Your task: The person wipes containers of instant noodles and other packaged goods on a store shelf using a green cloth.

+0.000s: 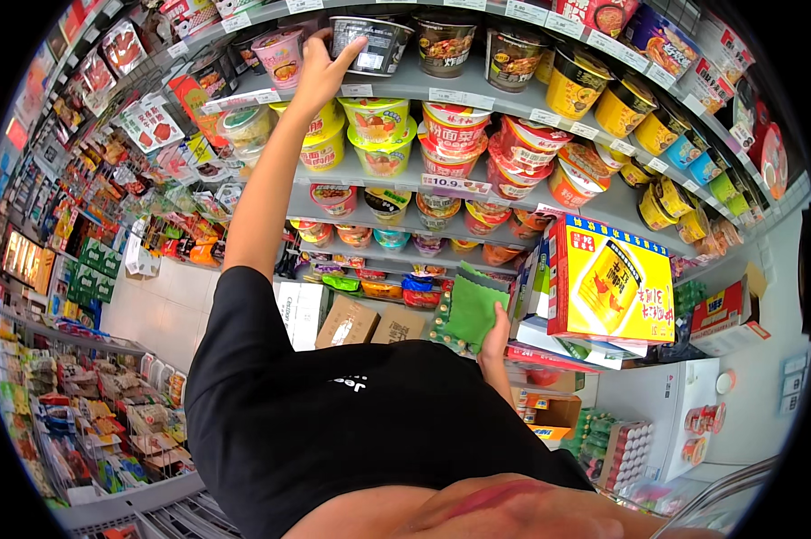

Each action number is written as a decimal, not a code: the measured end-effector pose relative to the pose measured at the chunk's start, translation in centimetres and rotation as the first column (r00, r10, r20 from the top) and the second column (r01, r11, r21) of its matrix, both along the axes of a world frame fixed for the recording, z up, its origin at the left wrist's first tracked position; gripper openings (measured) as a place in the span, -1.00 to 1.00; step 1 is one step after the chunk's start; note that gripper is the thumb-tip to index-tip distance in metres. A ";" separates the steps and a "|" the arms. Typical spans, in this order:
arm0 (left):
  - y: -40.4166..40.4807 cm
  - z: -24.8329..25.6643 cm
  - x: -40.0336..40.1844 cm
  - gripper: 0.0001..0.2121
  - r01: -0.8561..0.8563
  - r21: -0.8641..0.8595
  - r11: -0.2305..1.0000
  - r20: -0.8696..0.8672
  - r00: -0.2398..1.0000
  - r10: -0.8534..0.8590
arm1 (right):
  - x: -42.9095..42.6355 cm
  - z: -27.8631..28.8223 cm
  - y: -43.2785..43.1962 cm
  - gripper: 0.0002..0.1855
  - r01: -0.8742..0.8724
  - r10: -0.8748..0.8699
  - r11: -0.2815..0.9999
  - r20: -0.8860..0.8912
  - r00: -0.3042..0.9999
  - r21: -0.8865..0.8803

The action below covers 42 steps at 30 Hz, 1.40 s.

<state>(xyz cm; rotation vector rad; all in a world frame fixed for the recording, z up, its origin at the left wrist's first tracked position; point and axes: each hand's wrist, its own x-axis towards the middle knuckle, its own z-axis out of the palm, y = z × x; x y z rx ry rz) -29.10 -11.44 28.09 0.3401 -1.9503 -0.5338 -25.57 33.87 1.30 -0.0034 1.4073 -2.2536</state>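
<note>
My left hand [326, 66] is raised to an upper shelf and grips a black instant noodle bowl [371, 47] by its left side. The thumb lies across the bowl's front; the other fingers are partly hidden behind it. A pink noodle cup [278, 59] stands just left of that hand, and a dark brown noodle cup [446, 48] is to the right of the bowl. Lower down, near my body, my right hand [494, 337] holds a green cloth [474, 306] with zigzag-cut edges. The cloth hangs flat in front of the lower shelves.
Red noodle bowls [454, 135] and yellow-green noodle bowls [377, 128] are stacked on the shelf below. A yellow Red Bull carton [611, 283] tops a pile of boxes at right. Cardboard boxes [348, 323] stand at floor level. Bagged snacks [102, 411] fill a rack at left.
</note>
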 end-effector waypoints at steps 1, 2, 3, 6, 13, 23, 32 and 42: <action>-0.8 -0.5 -0.3 -0.26 0.020 -0.004 1.000 -0.023 1.000 -0.020 | -0.1 -0.3 0.0 -0.58 -0.018 0.018 1.000 -0.006 1.000 -0.006; -1.2 -0.5 -0.7 -0.24 0.079 0.056 0.995 -0.029 0.997 -0.077 | -0.3 -0.3 0.0 -0.58 -0.021 0.021 1.000 -0.006 1.000 -0.006; -1.8 -0.5 -0.7 -0.22 0.137 0.115 0.984 -0.038 0.990 -0.133 | -0.5 -0.4 0.0 -0.58 -0.025 0.025 1.000 -0.006 1.000 -0.006; -2.8 -0.1 -0.2 -0.24 0.231 0.222 0.947 0.040 0.969 -0.245 | -0.9 -1.2 0.4 -0.58 0.008 -0.008 1.000 -0.008 1.000 0.030; -2.5 -0.9 1.0 -0.35 0.040 0.109 0.993 0.131 0.990 -0.054 | -1.1 -2.2 1.4 -0.58 -0.052 0.052 0.999 0.029 0.998 0.015; 5.0 1.3 -0.9 0.01 -0.426 -0.039 0.904 0.139 0.894 0.427 | -0.9 -4.3 0.8 -0.61 -0.061 0.062 0.994 -0.008 0.998 0.086; -1.2 1.8 -0.9 -0.20 -0.085 -0.095 0.992 0.253 0.962 0.107 | -1.5 -3.9 1.5 -0.61 -0.064 0.065 0.993 -0.008 0.998 0.101; 3.2 3.2 0.1 -0.48 -0.017 -0.585 0.811 0.284 0.932 0.225 | -0.8 -1.5 3.0 -0.56 -0.032 0.027 0.991 0.037 0.999 0.128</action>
